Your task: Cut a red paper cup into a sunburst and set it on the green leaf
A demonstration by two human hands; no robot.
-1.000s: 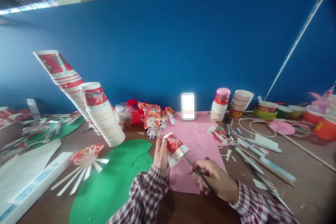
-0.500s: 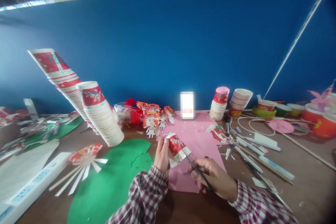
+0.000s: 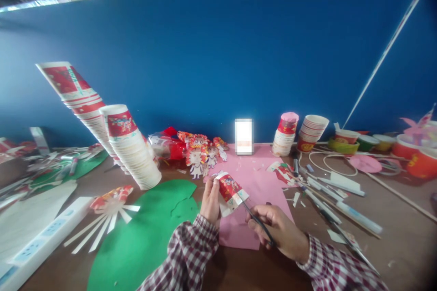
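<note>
My left hand (image 3: pixel 210 202) is closed on a red and white printed paper cup (image 3: pixel 229 187), pinching it at its upper left edge. The cup is tilted, with its lower right rim towards my right hand. In my right hand (image 3: pixel 273 227) is a pair of dark-handled scissors (image 3: pixel 257 221), whose blades meet the cup's lower right edge. How far the blades reach into the paper I cannot tell. Beneath both hands lies a pink sheet (image 3: pixel 239 234). Small paper figures with red and orange manes (image 3: pixel 197 159) stand just beyond my left hand.
Tall leaning stacks of paper cups (image 3: pixel 131 154) stand left, near a cut-strip cup piece (image 3: pixel 112 207), a green sheet (image 3: pixel 136 236) and a white power strip (image 3: pixel 48 236). Shorter cup stacks (image 3: pixel 285 134) are at the back. Pens and sticks (image 3: pixel 358 217) lie right. A blue partition (image 3: pixel 218 54) rises behind.
</note>
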